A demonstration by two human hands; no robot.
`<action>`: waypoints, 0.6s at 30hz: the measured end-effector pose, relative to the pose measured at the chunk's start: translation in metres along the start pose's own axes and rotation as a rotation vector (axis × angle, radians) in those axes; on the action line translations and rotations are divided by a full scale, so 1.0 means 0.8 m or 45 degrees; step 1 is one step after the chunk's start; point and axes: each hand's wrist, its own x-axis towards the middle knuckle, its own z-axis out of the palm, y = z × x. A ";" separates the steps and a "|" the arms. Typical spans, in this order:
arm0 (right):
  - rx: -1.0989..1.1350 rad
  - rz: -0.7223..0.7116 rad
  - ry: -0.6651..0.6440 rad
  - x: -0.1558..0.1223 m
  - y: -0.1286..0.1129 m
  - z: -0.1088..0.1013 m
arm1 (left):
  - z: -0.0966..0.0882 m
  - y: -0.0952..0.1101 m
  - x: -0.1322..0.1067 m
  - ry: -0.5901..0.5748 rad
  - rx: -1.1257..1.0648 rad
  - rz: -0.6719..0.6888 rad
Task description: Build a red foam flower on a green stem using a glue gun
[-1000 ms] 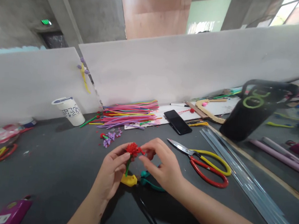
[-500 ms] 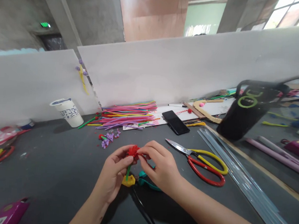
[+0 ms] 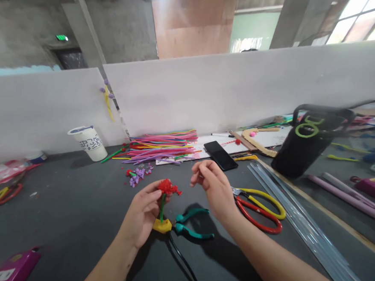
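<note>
My left hand [image 3: 142, 212] pinches a red fuzzy pipe-cleaner flower [image 3: 166, 186] with a green stem [image 3: 162, 209], just under its head. A short red strand sticks out from the flower's right side. My right hand [image 3: 212, 187] is apart from the flower, to its right, with fingers curled together and nothing visible in them. It covers the blades of the scissors with yellow and red handles [image 3: 259, 209]. Below the flower lie teal-handled pliers [image 3: 195, 233] and a yellow object [image 3: 162, 225]. A black cord [image 3: 182, 258] runs toward me from beside them.
Behind are a bundle of coloured pipe cleaners [image 3: 161, 145], small purple pieces [image 3: 136, 177], a phone [image 3: 220, 155] and a white cup [image 3: 89, 144]. Right stand a black bottle [image 3: 306, 144] and clear sticks [image 3: 304, 221]. A magenta tool [image 3: 18, 265] lies front left. A white panel [image 3: 193, 94] borders the table.
My right hand has let go of the flower's edge and moved up and to the right. The pliers' handles now show. My left hand keeps its hold on the flower.
</note>
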 end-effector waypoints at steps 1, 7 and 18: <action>0.040 0.041 0.008 0.004 0.001 -0.002 | -0.001 0.001 0.001 -0.009 -0.034 -0.016; 0.031 0.208 -0.156 -0.005 0.004 0.003 | -0.004 0.001 0.003 -0.065 -0.115 -0.104; 0.020 0.123 -0.298 -0.015 -0.003 0.013 | -0.002 -0.004 0.000 -0.093 -0.109 -0.123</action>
